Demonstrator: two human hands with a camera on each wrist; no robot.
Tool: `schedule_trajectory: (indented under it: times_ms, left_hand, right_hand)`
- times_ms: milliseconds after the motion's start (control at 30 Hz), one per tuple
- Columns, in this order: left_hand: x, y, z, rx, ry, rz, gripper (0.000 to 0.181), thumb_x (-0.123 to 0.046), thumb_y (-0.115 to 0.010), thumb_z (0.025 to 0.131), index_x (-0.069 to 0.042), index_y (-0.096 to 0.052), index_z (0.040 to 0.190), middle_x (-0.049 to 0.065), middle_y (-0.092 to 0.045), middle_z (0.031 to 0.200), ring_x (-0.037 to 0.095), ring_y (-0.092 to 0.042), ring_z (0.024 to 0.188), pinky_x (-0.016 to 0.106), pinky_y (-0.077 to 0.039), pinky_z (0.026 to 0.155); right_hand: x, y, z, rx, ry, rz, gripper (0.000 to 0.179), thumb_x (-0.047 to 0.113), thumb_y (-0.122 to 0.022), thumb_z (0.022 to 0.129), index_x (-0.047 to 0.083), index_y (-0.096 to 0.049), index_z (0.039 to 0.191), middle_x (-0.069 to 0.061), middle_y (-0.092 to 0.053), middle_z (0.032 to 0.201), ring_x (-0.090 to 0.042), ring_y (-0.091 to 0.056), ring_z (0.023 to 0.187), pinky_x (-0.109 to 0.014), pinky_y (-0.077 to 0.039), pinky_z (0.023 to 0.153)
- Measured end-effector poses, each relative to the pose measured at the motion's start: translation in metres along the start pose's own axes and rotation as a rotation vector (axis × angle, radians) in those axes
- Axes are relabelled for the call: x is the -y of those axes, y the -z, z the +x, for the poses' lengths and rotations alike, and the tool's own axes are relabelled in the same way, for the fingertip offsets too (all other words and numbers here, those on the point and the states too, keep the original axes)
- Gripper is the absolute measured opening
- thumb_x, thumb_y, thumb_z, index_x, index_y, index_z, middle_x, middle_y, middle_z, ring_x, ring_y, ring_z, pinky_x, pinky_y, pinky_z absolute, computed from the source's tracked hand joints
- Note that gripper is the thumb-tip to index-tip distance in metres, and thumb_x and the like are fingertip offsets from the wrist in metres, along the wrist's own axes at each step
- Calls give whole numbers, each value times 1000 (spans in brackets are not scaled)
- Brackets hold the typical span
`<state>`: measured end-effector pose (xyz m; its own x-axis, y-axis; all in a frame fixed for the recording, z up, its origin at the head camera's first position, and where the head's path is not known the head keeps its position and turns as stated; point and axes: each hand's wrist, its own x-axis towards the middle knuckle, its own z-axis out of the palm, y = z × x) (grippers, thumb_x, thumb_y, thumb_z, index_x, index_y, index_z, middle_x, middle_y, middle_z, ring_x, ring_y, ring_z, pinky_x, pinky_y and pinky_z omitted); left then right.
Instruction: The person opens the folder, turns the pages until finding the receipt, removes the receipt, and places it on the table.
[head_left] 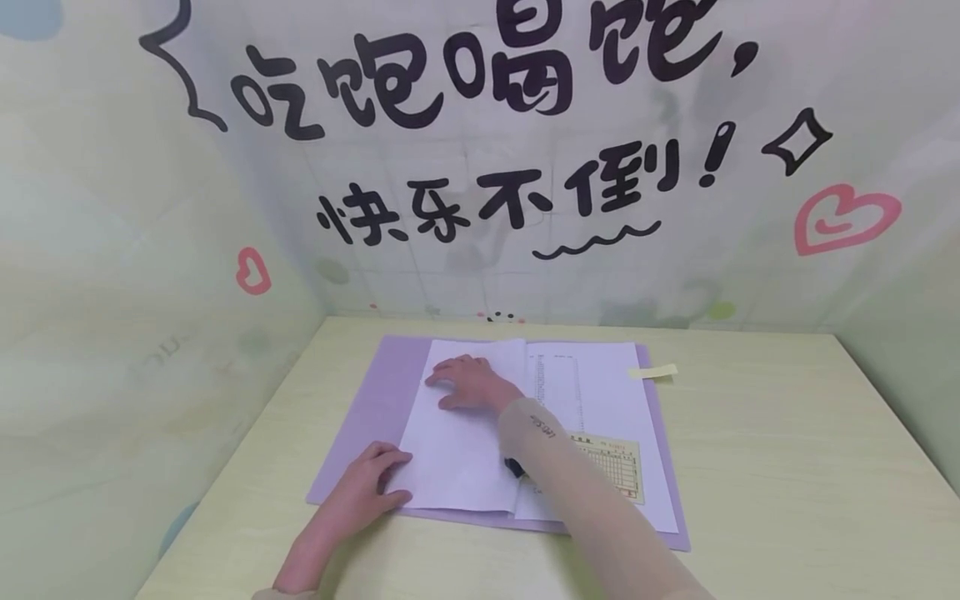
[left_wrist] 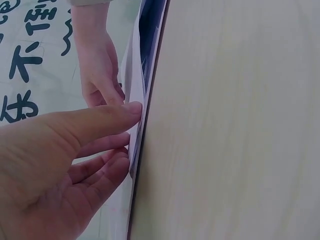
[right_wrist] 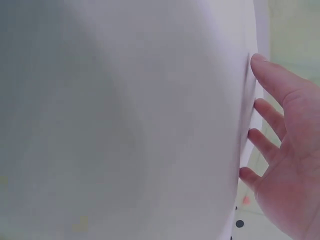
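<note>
An open purple folder (head_left: pixel 371 408) lies flat with white papers on it. Over its left half lies a blank white sheet (head_left: pixel 457 467), turned back side up. My right hand (head_left: pixel 472 385) rests on the upper part of that sheet, fingers spread and slightly bent. At the lower left corner, my left hand (head_left: pixel 367 487) touches the sheet's edge with thumb and fingertips. In the left wrist view, the left thumb (left_wrist: pixel 112 120) lies along the paper edge. On the right half is a printed page (head_left: pixel 611 387), with a yellowish form slip (head_left: pixel 622 471) on it, partly hidden by my right sleeve.
A pale yellow sticky tab (head_left: pixel 663 372) sticks out past the folder's right edge. The light wood table (head_left: pixel 787 450) extends on both sides. Behind it stands a printed wall sheet (head_left: pixel 480 283) with large black characters, and similar sheeting encloses the sides.
</note>
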<state>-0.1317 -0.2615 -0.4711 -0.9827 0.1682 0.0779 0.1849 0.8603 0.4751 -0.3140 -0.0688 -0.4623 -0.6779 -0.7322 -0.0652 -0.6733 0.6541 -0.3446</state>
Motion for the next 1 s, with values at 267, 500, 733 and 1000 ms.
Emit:
schedule_trajectory:
  times_ms: [267,500,733,1000]
  left_hand:
    - [-3,-4,1,-11,15,10,46,-13,-85,74,-5,-69,117,5,-61,115,17,-59,103,40,-53,97]
    - [-6,-1,1,-10,46,-9,47,-12,-85,73,-5,-69,117,5,-62,115,13,-56,95,35,-54,91]
    - [-6,-1,-1,1,56,-3,48,-12,-85,73,-6,-69,118,7,-61,117,14,-58,98,39,-54,94]
    - [-10,0,-3,11,60,-27,48,-11,-83,75,-3,-67,120,10,-61,120,27,-60,113,47,-50,103]
  right_hand:
    - [-16,9,-30,-70,-5,283,45,23,-65,95,21,-56,139,0,-51,149,-20,-41,144,-38,-32,123]
    - [-22,19,-61,-174,-34,494,44,26,-64,96,18,-57,138,0,-55,145,-22,-47,139,-41,-38,119]
    - [-24,30,-106,-331,-93,572,41,25,-63,97,19,-58,137,1,-58,141,-23,-54,129,-45,-47,110]
    - [-32,29,-166,-470,-153,580,40,21,-64,96,17,-58,136,-3,-60,138,-27,-59,124,-45,-53,102]
